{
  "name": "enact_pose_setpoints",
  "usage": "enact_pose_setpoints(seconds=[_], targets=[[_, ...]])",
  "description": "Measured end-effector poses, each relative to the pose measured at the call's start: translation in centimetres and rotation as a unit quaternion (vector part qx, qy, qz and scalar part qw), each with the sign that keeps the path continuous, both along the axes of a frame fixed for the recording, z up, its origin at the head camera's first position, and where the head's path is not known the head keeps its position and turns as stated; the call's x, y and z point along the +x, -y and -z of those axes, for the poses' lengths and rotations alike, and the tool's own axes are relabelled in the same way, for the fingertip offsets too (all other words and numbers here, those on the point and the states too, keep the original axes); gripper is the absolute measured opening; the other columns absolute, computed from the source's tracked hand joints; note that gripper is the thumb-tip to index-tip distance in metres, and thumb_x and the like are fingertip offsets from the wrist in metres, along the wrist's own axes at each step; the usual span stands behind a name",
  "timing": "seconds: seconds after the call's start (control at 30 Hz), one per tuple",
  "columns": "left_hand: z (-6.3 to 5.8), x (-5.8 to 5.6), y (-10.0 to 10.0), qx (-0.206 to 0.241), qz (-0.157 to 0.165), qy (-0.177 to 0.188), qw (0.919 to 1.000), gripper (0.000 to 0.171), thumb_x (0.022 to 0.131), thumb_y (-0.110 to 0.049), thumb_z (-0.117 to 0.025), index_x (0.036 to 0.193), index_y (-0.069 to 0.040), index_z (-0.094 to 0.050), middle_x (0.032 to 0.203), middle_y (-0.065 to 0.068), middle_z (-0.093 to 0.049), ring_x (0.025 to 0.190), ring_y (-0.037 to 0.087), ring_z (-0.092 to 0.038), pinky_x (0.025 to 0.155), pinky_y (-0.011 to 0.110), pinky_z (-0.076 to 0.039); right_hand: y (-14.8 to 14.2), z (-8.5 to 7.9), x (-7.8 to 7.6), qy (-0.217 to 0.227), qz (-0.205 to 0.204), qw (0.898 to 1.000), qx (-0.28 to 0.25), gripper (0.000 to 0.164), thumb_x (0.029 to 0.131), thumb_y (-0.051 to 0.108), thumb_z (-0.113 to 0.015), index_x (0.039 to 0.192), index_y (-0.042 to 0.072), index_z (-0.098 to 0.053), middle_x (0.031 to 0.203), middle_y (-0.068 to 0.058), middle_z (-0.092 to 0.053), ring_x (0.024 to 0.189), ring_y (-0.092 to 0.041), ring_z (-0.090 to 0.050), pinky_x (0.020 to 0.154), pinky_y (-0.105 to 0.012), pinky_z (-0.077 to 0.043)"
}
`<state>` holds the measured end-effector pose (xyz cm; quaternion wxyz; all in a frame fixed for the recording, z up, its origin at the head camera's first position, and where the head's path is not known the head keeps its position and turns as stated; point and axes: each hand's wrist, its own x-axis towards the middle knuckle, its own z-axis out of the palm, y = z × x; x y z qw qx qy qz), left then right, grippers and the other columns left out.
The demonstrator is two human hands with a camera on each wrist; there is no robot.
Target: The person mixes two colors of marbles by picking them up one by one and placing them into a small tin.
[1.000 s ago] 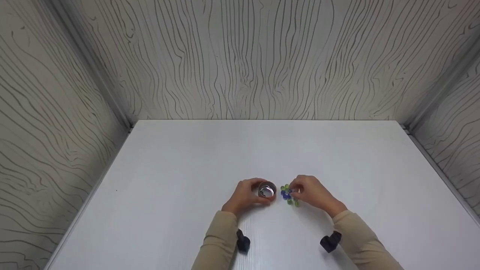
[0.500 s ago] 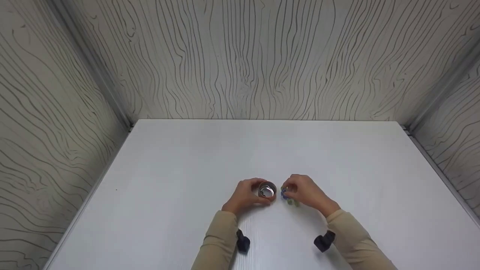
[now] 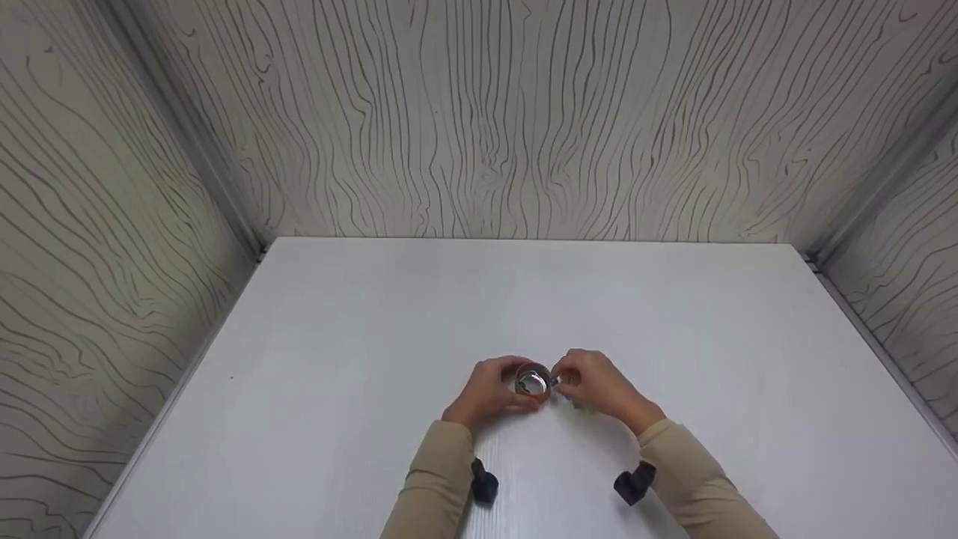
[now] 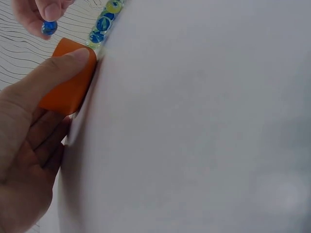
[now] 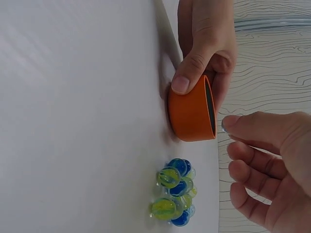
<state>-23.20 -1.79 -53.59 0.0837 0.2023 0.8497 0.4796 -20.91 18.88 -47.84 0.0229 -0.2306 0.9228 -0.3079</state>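
Observation:
My left hand (image 3: 488, 392) grips a small round orange cup (image 5: 192, 114) around its side; the cup stands on the table with its shiny metallic inside facing up. Between thumb and fingertips, my right hand (image 3: 597, 383) pinches a blue glass marble (image 4: 49, 27) just beside and above the cup's rim. On the table next to the cup lies a cluster of several blue and yellow-green marbles (image 5: 178, 187). In the head view my right hand hides most of that cluster.
The white table (image 3: 337, 337) spreads around the hands, with wood-patterned panels (image 3: 486, 120) behind and at both sides. A black wrist camera (image 3: 485, 483) sits at the left sleeve, another black camera (image 3: 634, 483) at the right sleeve.
From the marble cluster, my right hand has moved left to the cup's rim, a marble pinched in its fingertips. The left hand and the cup have stayed in place.

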Motion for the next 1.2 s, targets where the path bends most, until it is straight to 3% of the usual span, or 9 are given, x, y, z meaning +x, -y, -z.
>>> enact_pose_setpoints(seconds=[0.33,0.57,1.2], targets=[[0.0,0.1,0.0,0.007,0.003,0.006,1.0,0.058,0.067,-0.02,-0.088,0.119,-0.01,-0.066,0.119,0.003,-0.07,0.119,0.019,-0.062,0.108,0.031,-0.047,0.7,0.4,-0.1,-0.011,-0.002,1.0,0.009,0.011,0.079,0.001,-0.072,0.089,0.004,-0.073,0.075,-0.003,-0.061,0.069,-0.003,-0.046,0.059,-0.015,-0.042],[-0.1,0.1,0.0,0.008,0.002,0.011,0.9999,0.057,0.068,-0.018,-0.087,0.12,-0.01,-0.066,0.12,0.003,-0.07,0.119,0.019,-0.062,0.108,0.031,-0.047,1.2,0.5,-0.3,-0.012,-0.014,1.0,0.004,0.013,0.078,0.0,-0.071,0.091,0.001,-0.072,0.078,-0.005,-0.064,0.072,-0.005,-0.053,0.062,-0.015,-0.046],[0.0,0.0,-0.1,0.003,0.002,-0.012,0.9999,0.057,0.067,-0.019,-0.088,0.118,-0.007,-0.067,0.118,0.006,-0.071,0.118,0.021,-0.062,0.108,0.031,-0.047,1.5,1.0,-0.6,0.0,-0.006,1.0,0.008,0.013,0.078,0.002,-0.073,0.091,0.002,-0.073,0.078,-0.004,-0.065,0.072,-0.005,-0.052,0.062,-0.015,-0.045]])
